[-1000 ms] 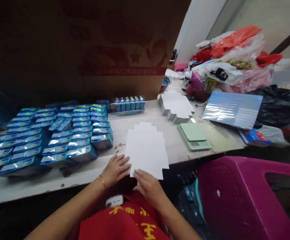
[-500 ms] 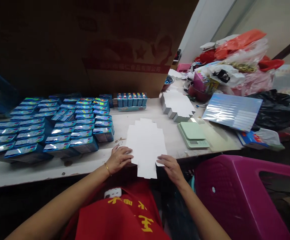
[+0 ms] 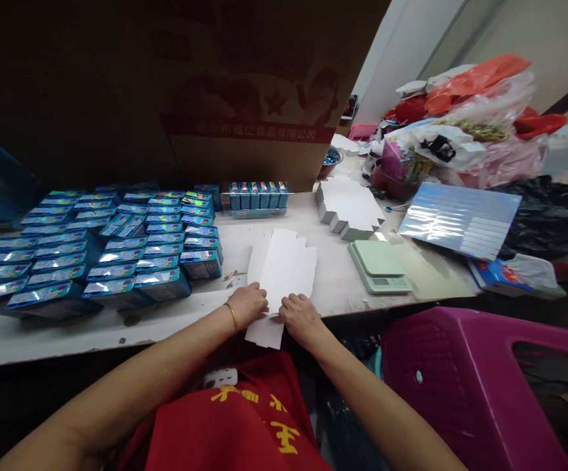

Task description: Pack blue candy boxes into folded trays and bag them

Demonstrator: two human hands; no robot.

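A white die-cut cardboard sheet (image 3: 288, 268) lies at the table's front edge, its left side folded up and its near flap hanging over the edge. My left hand (image 3: 248, 304), with a gold bracelet at the wrist, is closed on the sheet's near left part. Opposite it, my right hand (image 3: 300, 318) has its fingers curled over the near right part. Both hands are close together, and the fingertips partly hide the crease between them. Beyond the sheet stands a clear-fronted tray of small blue boxes (image 3: 258, 198).
Rows of blue boxes (image 3: 161, 281) fill the table's left side. A stack of white cardboard blanks (image 3: 350, 206), a pale green scale (image 3: 379, 265) and a shiny sheet (image 3: 460, 219) lie to the right. A purple plastic stool (image 3: 440, 366) stands at the front right. Behind is a large carton (image 3: 244, 154).
My hands have moved inward toward each other on the cardboard. The sheet's sides, flat before, are now bent up, and the near flap has shifted left.
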